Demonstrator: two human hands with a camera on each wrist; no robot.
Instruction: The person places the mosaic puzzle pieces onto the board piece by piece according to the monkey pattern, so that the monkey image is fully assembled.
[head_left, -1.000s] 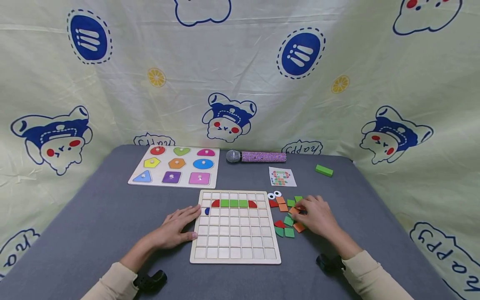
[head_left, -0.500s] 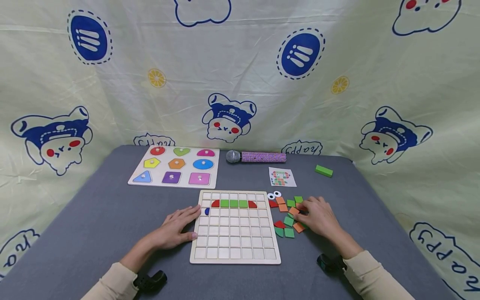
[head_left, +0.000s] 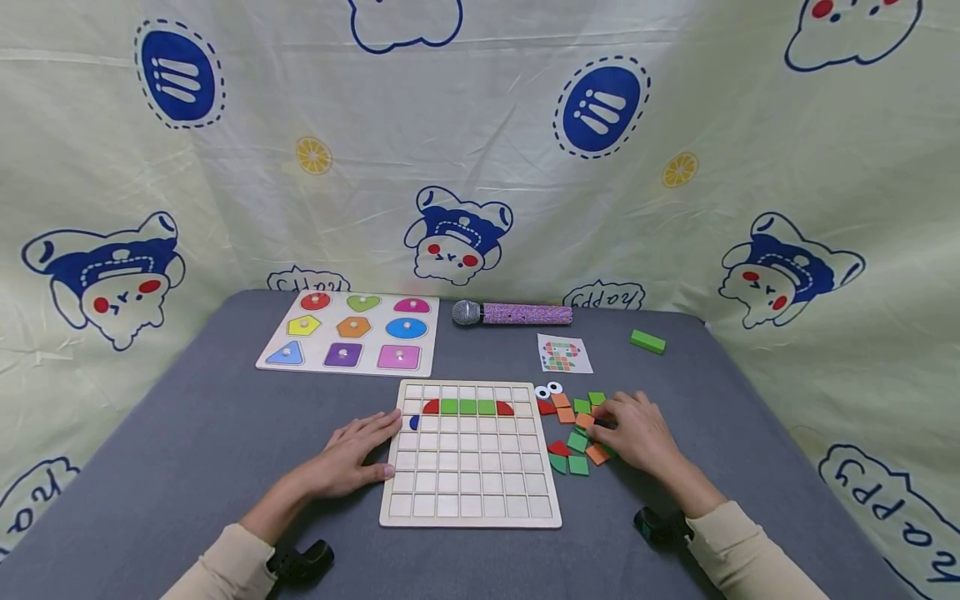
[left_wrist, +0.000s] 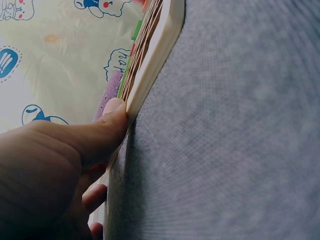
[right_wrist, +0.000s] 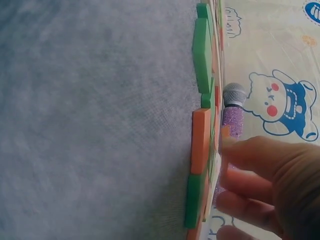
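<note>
A pale wooden grid board (head_left: pixel 480 483) lies in front of me. Red quarter-rounds and green squares form a row (head_left: pixel 468 407) near its top, and a blue half-round piece (head_left: pixel 414 422) sits below that row's left end. My left hand (head_left: pixel 352 458) rests along the board's left edge, fingers fairly straight; in the left wrist view its thumb (left_wrist: pixel 107 127) touches the rim. Right of the board, my right hand (head_left: pixel 637 429) pinches an orange square tile (head_left: pixel 585 421) among loose pieces. In the right wrist view, a bit of orange (right_wrist: pixel 226 131) shows at the thumb tip.
Loose green tiles (head_left: pixel 578 466), orange tiles and red pieces lie beside the board, with two eye discs (head_left: pixel 554 388). Behind are a shape puzzle (head_left: pixel 375 340), a glittery microphone (head_left: pixel 525 314), a pattern card (head_left: pixel 566 353) and a green block (head_left: pixel 648 342).
The orange tile at my right fingertips has turned straighter and shifted slightly left. My left hand and the board stay in place.
</note>
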